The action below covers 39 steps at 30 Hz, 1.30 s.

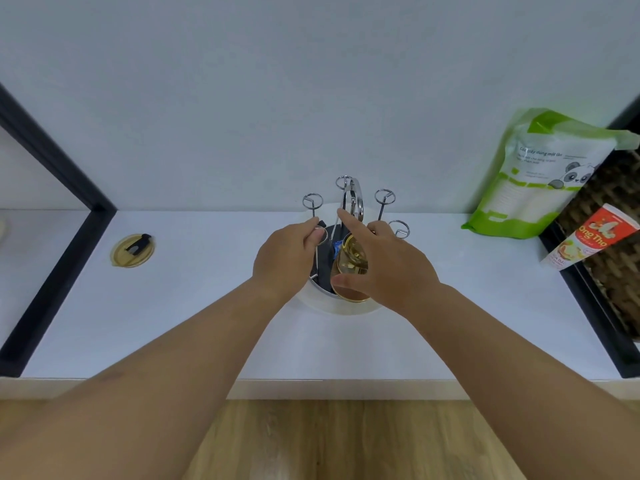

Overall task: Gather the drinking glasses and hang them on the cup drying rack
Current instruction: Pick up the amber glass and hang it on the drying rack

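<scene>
A metal cup drying rack (pixel 349 197) with several looped prongs stands on a round white base (pixel 349 308) at the back middle of the white counter. My right hand (pixel 384 265) is shut on an amber drinking glass (pixel 349 268), tilted over the rack's near side, with the index finger stretched toward the centre handle. My left hand (pixel 285 261) pinches the near-left prong of the rack between thumb and fingers. The lower part of the rack is hidden behind both hands.
An amber lid with a black tab (pixel 132 250) lies on the counter to the left. A green-and-white refill pouch (pixel 533 174) leans on the wall at the right, with a red-and-white carton (pixel 588 237) beside a woven basket (pixel 616 258). Black frames border both sides.
</scene>
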### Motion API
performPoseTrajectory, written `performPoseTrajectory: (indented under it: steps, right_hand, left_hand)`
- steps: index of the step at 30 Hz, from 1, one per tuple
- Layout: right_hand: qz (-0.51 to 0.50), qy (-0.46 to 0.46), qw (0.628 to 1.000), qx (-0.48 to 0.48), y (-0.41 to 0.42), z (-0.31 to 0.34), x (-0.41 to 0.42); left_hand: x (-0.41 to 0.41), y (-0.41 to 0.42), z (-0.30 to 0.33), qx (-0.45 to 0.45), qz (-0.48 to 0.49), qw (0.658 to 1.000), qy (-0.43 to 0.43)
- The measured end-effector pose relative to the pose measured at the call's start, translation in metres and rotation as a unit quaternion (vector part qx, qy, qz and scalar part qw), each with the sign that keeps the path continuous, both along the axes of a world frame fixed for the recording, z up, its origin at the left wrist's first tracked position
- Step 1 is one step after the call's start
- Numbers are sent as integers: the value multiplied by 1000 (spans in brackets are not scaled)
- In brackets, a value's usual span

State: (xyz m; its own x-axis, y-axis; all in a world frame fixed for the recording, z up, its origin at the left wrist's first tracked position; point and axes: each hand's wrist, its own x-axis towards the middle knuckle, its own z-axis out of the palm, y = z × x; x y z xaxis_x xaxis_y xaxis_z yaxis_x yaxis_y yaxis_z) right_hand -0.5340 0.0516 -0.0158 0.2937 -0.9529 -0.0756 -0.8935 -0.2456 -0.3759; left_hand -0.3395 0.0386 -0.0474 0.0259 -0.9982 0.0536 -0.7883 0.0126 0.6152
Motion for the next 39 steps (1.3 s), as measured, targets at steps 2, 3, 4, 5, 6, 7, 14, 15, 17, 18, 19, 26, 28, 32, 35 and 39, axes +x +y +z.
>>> performPoseTrajectory:
  steps: [2, 3, 4, 5, 6, 7, 14, 15, 17, 18, 19, 26, 28, 32, 35, 39]
  right_hand:
    - [14, 19, 1000, -5, 7, 10, -9]
    - [19, 25, 999, -7, 9, 15, -14]
    - [23, 29, 999, -10, 11, 20, -20]
    - [25, 31, 999, -15, 13, 23, -26]
    - [27, 31, 999, -18, 13, 25, -31]
    - [28, 29, 999, -19, 14, 26, -35]
    - [20, 7, 999, -31, 18, 29, -44]
    - [15, 1, 999, -34, 19, 29, -46]
    - [10, -6, 999, -39, 19, 28, -50]
    - [7, -6, 999, -39, 19, 28, -52]
    - [5, -5, 999, -39, 19, 27, -52]
    - [7, -5, 1000, -11, 5, 8, -40]
    - [5, 6, 1000, -7, 1, 4, -37]
    - [-10, 19, 1000, -14, 1, 0, -36]
    - [-20, 21, 1000, -6, 1, -3, -37]
    - [-30, 25, 999, -3, 0, -4, -37]
  left_hand:
    - [3, -3, 5, -7, -10, 1000, -15]
    - [7, -7, 7, -10, -17, 999, -29]
    - [12, -12, 9, -7, -23, 999, -44]
    - [16, -17, 10, 0, -26, 998, -52]
    - [21, -22, 11, 9, -24, 998, -56]
    - [26, -25, 13, 16, -19, 998, -54]
    - [14, -2, 39, -42, 43, 996, 72]
    - [11, 5, 40, -51, 34, 994, 86]
    - [5, 17, 39, -63, 7, 994, 89]
    - [3, 22, 36, -65, -5, 995, 81]
    - [1, 23, 34, -63, -15, 995, 69]
    - [0, 10, 14, -74, -39, 996, 14]
    - [2, 6, 14, -74, -46, 996, 16]
    - [9, 4, 10, -68, -50, 995, 48]
    - [12, 5, 7, -68, -42, 995, 53]
    - [14, 6, 6, -70, -43, 995, 51]
